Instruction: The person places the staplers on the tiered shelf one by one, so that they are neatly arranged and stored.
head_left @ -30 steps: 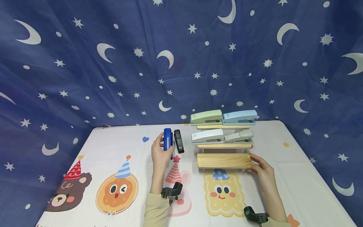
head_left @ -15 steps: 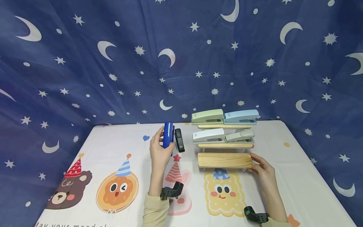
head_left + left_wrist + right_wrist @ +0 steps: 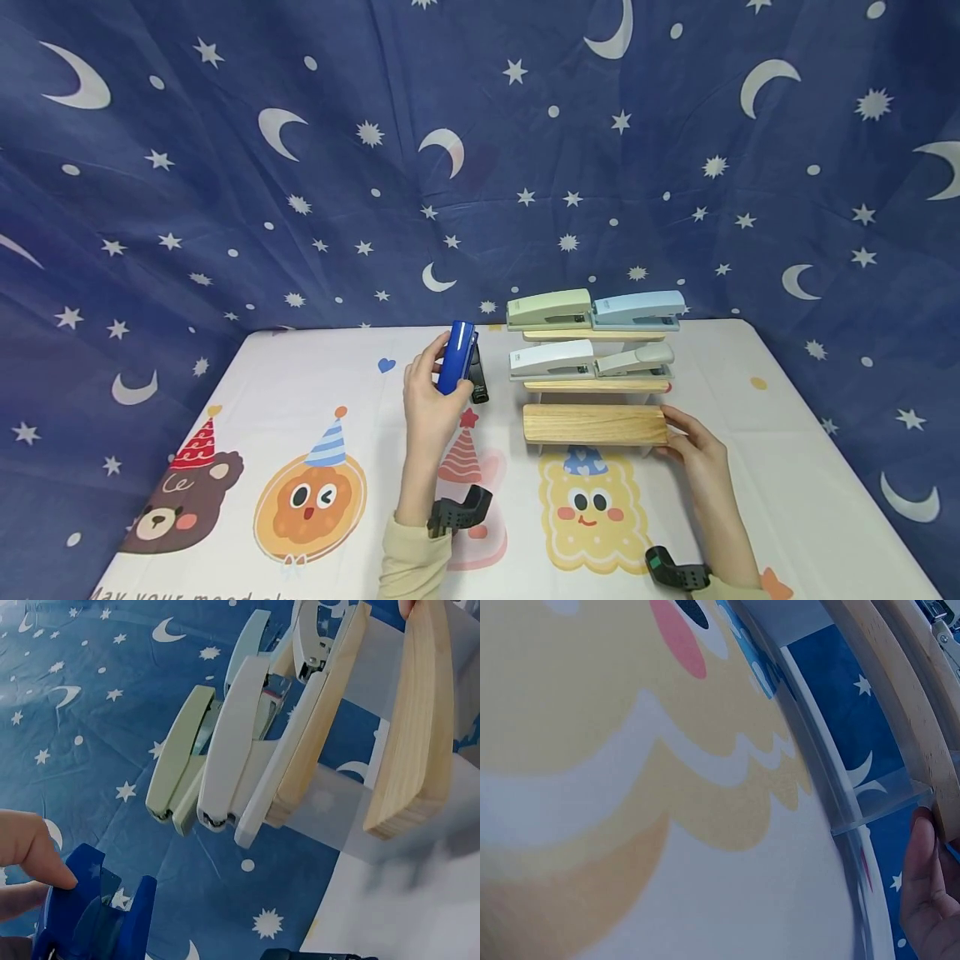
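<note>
My left hand (image 3: 433,417) grips a dark blue stapler (image 3: 456,360), held up and tilted over the tabletop. Its jaw end shows in the left wrist view, where the blue stapler (image 3: 75,900) has fingers on its back. Partly hidden behind it lies a black stapler (image 3: 480,385). My right hand (image 3: 699,458) holds the right end of the lowest wooden step (image 3: 595,425) of a three-tier display rack, and the right wrist view has its fingers (image 3: 922,847) at the wood's end. The lowest step bears nothing.
On the rack's middle step (image 3: 592,387) sit a white stapler (image 3: 550,358) and a pale grey one. Above them, a light green stapler (image 3: 547,310) and a light blue stapler (image 3: 637,310) stand end to end. A blue star-patterned cloth (image 3: 300,233) hangs behind the table.
My left hand has lifted the blue stapler off the table, then moved it right and tilted it, so it covers part of the black stapler. My right hand stays at the rack.
</note>
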A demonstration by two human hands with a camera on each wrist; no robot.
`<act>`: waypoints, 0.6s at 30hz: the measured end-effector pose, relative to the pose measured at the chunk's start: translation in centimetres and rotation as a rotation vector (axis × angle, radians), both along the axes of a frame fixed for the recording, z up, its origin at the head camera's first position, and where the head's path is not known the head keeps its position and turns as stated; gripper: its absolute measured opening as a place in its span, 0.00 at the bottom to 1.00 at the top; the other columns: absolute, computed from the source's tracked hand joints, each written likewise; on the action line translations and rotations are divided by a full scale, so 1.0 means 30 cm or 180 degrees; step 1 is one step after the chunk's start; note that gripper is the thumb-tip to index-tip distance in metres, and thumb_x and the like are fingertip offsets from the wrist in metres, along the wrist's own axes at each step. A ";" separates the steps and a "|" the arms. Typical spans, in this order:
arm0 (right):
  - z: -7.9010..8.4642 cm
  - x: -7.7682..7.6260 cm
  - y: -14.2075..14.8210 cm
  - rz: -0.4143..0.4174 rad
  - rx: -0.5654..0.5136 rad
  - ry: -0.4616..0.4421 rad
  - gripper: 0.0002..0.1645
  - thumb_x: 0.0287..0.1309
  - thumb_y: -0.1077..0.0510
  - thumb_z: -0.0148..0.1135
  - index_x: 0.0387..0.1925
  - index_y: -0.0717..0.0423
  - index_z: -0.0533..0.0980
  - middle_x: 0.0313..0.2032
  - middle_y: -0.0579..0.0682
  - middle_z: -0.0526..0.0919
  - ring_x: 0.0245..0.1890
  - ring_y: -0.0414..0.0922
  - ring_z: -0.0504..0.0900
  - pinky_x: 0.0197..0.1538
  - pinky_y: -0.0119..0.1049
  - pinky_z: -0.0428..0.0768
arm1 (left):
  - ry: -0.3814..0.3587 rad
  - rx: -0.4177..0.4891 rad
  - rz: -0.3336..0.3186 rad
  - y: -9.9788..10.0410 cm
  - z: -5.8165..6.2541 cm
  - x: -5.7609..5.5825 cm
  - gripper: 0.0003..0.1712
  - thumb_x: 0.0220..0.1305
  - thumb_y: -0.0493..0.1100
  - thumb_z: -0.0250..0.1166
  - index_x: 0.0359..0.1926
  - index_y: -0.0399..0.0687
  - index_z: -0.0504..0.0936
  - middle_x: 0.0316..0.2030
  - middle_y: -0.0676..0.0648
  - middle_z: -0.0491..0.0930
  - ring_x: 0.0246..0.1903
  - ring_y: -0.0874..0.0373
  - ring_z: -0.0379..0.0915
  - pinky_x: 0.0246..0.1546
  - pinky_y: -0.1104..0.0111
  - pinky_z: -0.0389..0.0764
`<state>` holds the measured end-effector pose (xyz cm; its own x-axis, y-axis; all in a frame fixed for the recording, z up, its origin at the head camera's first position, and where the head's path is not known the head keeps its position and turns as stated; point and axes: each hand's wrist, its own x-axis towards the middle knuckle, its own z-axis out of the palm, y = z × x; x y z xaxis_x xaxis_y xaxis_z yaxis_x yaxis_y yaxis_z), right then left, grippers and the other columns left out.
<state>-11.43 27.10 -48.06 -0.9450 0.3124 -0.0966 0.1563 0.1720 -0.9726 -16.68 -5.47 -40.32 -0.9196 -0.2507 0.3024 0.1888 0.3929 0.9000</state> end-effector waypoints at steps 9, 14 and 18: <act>0.000 0.001 0.000 -0.0002 0.0013 -0.0023 0.25 0.69 0.61 0.45 0.65 0.63 0.66 0.46 0.30 0.72 0.37 0.27 0.77 0.42 0.22 0.78 | 0.0142 -0.0114 -0.0165 0.034 0.016 0.022 0.38 0.45 0.30 0.63 0.61 0.55 0.74 0.52 0.45 0.79 0.46 0.50 0.67 0.41 0.62 0.70; 0.002 0.001 -0.001 -0.0010 0.0000 -0.0015 0.25 0.69 0.62 0.45 0.65 0.64 0.66 0.46 0.30 0.73 0.37 0.27 0.77 0.42 0.22 0.78 | 0.0227 -0.0156 -0.0228 0.057 0.017 0.028 0.38 0.45 0.29 0.62 0.61 0.56 0.75 0.52 0.45 0.79 0.48 0.47 0.69 0.43 0.60 0.71; 0.002 0.000 -0.003 -0.0024 0.0028 -0.0010 0.25 0.69 0.62 0.44 0.65 0.64 0.66 0.47 0.31 0.72 0.37 0.27 0.76 0.42 0.22 0.78 | 0.0247 -0.0211 -0.0273 0.076 0.026 0.038 0.37 0.45 0.29 0.63 0.60 0.55 0.76 0.51 0.45 0.79 0.49 0.48 0.69 0.45 0.57 0.72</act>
<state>-11.42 27.00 -48.00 -0.9424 0.3202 -0.0968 0.1606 0.1793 -0.9706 -15.56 -3.18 -39.54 -0.9100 -0.1491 0.3868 0.2924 0.4305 0.8539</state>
